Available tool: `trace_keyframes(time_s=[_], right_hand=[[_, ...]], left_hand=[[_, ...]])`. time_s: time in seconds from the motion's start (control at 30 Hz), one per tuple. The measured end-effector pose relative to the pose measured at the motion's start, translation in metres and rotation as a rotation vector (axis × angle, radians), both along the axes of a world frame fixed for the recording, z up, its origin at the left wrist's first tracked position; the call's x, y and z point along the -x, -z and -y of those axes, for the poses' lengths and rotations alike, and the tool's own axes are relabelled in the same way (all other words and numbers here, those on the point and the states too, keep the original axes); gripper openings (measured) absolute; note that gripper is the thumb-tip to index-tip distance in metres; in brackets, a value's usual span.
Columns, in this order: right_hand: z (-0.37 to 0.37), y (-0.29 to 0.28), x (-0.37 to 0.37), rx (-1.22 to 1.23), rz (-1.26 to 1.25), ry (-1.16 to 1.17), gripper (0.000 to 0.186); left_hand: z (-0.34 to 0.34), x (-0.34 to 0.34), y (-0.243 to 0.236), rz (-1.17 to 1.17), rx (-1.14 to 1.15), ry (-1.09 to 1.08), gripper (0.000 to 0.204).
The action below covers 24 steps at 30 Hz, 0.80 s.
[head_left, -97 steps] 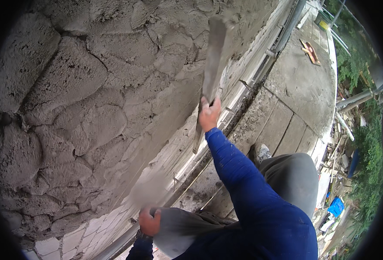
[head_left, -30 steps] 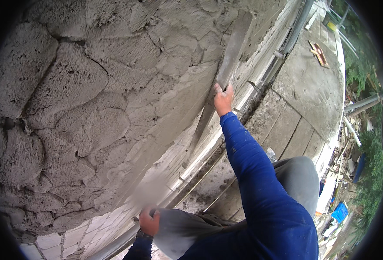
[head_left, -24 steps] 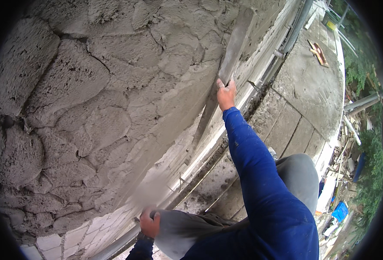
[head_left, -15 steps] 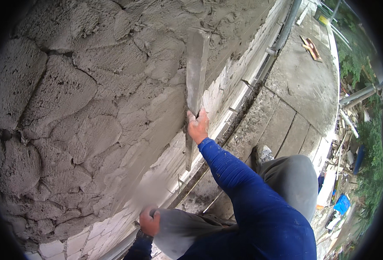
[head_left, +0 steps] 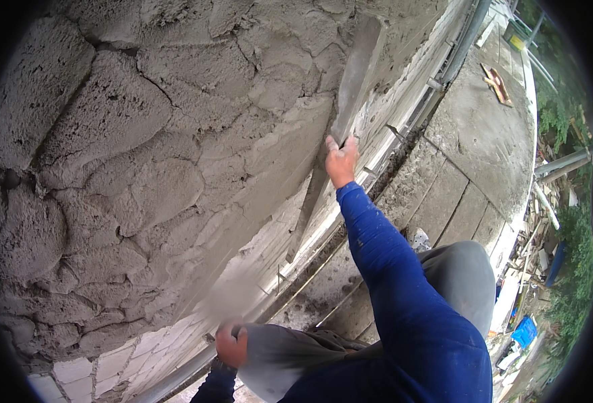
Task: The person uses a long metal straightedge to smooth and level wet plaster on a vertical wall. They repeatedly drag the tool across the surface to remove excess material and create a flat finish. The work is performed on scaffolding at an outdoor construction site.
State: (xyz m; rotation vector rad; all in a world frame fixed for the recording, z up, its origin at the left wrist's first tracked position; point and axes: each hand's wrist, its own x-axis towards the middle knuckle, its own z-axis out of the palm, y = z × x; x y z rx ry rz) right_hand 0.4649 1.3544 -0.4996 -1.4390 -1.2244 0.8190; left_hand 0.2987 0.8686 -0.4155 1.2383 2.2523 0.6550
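Observation:
My right hand grips a long grey plasterer's straightedge near its middle, thumb and fingers pinched on its sides. The straightedge leans with its top toward the right and lies against the edge of the rough wet mortar on the wall. Mortar smears its surface. Down by my left knee, my left hand is closed with curled fingers. A blurred patch just above that hand hides detail, and I cannot make out whether it holds anything.
White blocks show below the mortar. A grey pipe runs along the wall's foot. Concrete slabs form the walkway, with a wooden-looking tool lying on it. A yellow-and-green container, debris and a blue object are to the right.
My right hand has moved up and to the right with the straightedge, whose top has swung rightward. My left hand stays by the knee. The view has shifted slightly.

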Motion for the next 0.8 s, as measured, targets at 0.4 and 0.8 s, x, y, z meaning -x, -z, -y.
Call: trace_keyframes(time_s=[0.4,0.8], right_hand=[[0.021,0.019,0.005,-0.106,-0.044,0.038,0.039],[0.112,-0.003,0.060,-0.169,0.006,-0.013,0.029]], left_hand=[[-0.011,0.002,0.000,-0.004,0.030,0.038,0.018],[0.022,0.008,-0.004,0.019,0.004,0.001,0.020]])
